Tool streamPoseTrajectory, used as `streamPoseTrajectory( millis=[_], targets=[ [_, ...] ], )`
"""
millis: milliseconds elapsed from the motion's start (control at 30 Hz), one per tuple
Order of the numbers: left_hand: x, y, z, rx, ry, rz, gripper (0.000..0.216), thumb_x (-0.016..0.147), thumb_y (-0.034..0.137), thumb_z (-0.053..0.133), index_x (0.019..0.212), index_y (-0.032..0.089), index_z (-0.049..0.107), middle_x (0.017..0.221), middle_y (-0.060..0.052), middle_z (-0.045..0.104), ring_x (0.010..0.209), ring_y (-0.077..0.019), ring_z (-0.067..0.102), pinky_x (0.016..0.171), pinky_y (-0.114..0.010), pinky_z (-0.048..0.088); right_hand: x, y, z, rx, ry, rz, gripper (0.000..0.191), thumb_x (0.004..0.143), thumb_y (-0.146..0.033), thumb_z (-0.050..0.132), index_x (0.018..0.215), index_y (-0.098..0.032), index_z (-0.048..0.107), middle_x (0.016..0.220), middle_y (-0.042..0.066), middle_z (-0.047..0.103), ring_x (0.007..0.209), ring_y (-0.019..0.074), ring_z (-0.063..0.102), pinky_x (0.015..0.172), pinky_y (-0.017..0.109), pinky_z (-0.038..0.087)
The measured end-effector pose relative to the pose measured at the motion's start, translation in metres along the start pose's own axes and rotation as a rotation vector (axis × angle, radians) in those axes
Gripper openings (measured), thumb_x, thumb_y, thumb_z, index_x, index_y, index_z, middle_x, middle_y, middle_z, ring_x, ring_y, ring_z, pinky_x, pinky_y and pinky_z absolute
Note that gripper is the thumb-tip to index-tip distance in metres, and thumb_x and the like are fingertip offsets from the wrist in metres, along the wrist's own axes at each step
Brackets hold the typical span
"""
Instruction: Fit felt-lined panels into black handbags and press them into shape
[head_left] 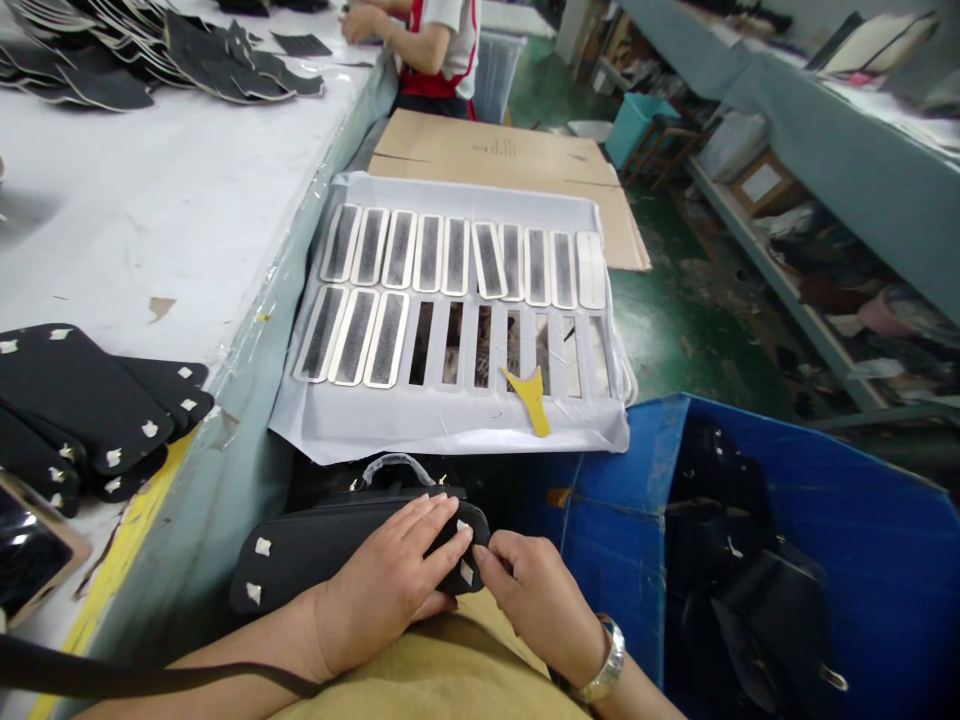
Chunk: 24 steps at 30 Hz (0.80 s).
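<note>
My left hand (390,580) lies flat on a black oblong leather piece (315,550) that rests on my lap, its fingers stretched over the piece's right end. My right hand (529,590) pinches at that same end, where small white tabs (463,572) are stuck on. More white tabs show at the piece's left end (259,570). Whether the pinch holds a tab is too small to tell.
A white rack (457,300) holds rows of silver-framed strips, with a yellow scrap (531,398) on it. Stacked black pieces (82,410) lie on the white table at left. A blue bin (817,540) with black bags stands at right. Another person (427,45) works farther along.
</note>
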<state>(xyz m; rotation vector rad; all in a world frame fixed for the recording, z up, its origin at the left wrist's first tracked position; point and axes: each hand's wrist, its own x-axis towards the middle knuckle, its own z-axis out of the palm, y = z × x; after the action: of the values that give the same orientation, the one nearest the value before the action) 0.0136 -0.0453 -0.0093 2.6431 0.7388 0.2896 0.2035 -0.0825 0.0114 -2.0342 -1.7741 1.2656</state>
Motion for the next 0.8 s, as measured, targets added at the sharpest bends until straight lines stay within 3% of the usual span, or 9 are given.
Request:
streamPoseTrajectory(
  millis=[500, 567, 700, 800],
  targets=[
    [0.005, 0.001, -0.005, 0.060, -0.060, 0.040, 0.064, 0.064, 0.030, 0.077, 0.120, 0.012, 0.054, 0.127, -0.024, 0.050, 0.117, -0.0355, 0.048, 0.096, -0.049, 0.043, 0.005, -0.001, -0.010, -0.158, -0.040, -0.098, 0.038, 0.082, -0.032, 0.047, 0.047, -0.016, 0.042, 0.046, -0.001, 0.048, 0.043, 0.0072, 0.035, 0.044, 0.024, 0.020],
    [0.004, 0.001, -0.005, 0.066, -0.060, 0.053, 0.061, 0.065, 0.030, 0.076, 0.120, 0.015, 0.054, 0.128, -0.024, 0.048, 0.118, -0.0359, 0.047, 0.095, -0.050, 0.043, 0.006, 0.005, -0.010, -0.057, -0.108, -0.037, 0.040, 0.083, -0.037, 0.046, 0.048, -0.017, 0.045, 0.044, -0.001, 0.047, 0.041, 0.0070, 0.038, 0.042, 0.022, 0.023],
    [0.002, 0.001, -0.005, 0.067, -0.050, 0.070, 0.054, 0.070, 0.034, 0.073, 0.118, 0.017, 0.055, 0.131, -0.022, 0.045, 0.122, -0.0358, 0.043, 0.097, -0.051, 0.040, 0.006, 0.026, -0.003, 0.348, -0.367, 0.188, 0.039, 0.080, -0.046, 0.049, 0.056, -0.017, 0.051, 0.040, -0.004, 0.046, 0.030, 0.0068, 0.038, 0.032, 0.018, 0.026],
    [0.003, 0.003, -0.007, 0.082, -0.067, 0.075, 0.053, 0.069, 0.035, 0.073, 0.117, 0.017, 0.057, 0.129, -0.023, 0.046, 0.120, -0.0355, 0.044, 0.096, -0.050, 0.041, 0.005, 0.037, 0.001, 0.568, -0.413, 0.170, 0.038, 0.078, -0.048, 0.052, 0.058, -0.016, 0.052, 0.039, -0.006, 0.045, 0.028, 0.0055, 0.038, 0.029, 0.016, 0.028]
  ],
)
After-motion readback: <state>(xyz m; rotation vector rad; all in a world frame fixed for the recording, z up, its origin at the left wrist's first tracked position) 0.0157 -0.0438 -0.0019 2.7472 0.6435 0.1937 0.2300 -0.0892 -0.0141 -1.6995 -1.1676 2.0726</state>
